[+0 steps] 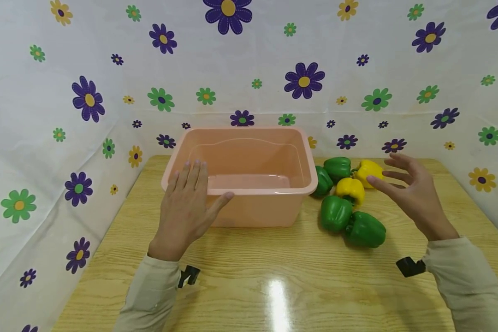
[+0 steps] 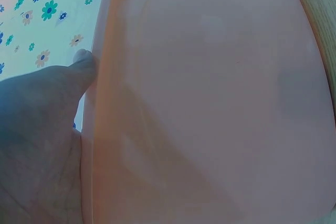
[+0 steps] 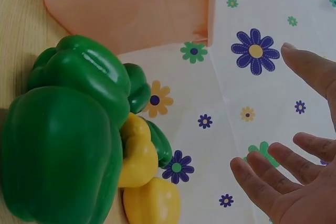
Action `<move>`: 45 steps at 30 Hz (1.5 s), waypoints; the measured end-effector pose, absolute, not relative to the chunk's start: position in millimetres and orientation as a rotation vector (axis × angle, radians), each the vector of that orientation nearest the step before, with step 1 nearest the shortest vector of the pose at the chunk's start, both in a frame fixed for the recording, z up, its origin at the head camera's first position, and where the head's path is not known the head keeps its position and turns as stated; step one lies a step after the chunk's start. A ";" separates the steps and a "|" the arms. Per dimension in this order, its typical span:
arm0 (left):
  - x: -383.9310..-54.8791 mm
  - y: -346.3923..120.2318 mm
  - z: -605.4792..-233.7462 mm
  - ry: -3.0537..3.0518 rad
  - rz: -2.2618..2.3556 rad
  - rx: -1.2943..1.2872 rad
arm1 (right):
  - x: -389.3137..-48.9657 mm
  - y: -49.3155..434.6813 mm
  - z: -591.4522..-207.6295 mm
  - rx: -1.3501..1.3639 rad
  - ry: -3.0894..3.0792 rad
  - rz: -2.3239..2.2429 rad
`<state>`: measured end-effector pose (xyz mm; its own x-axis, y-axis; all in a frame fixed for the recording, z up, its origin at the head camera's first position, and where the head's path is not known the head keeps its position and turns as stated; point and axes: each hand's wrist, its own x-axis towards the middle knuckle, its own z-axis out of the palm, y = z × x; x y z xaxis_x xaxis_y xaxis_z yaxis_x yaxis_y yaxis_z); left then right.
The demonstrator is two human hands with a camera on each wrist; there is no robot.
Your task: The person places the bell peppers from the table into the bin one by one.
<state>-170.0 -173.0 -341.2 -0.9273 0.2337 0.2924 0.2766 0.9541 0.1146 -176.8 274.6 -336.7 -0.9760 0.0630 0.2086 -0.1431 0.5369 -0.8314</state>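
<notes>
Right hand (image 1: 415,196)'s empty, fingers spread near the yellow pepper (image 1: 368,172), left hand (image 1: 184,207)'s straight-fingered at the tub (image 1: 255,208), and with the green peppers (image 1: 336,214) bunched right of it, a sloppy grab could totally roll one away.

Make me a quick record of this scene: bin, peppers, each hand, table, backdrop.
bin: pink, no contents visible
green peppers: four, right of bin
yellow peppers: two, among the green ones
left hand: at bin's near rim, fingers straight
right hand: near yellow peppers, holding nothing
table: wood-grained, under bin and peppers
backdrop: white, flower-patterned
</notes>
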 end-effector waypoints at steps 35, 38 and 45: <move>-169.6 -172.4 -340.2 -2.819 -0.222 -0.370 | -167.8 289.6 -376.3 0.024 -2.872 1.372; -169.9 -172.3 -340.2 -2.821 -0.225 -0.370 | -166.8 289.9 -378.5 0.030 -2.891 1.372; -169.6 -172.5 -340.2 -2.831 -0.234 -0.368 | -165.1 291.1 -383.0 0.069 -2.918 1.369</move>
<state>-169.6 -172.5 -340.2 -0.9293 0.2268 0.2915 0.2716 0.9545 0.1233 -165.1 291.1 -383.0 -0.9957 -0.0735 -0.0565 -0.0035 0.6389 -0.7693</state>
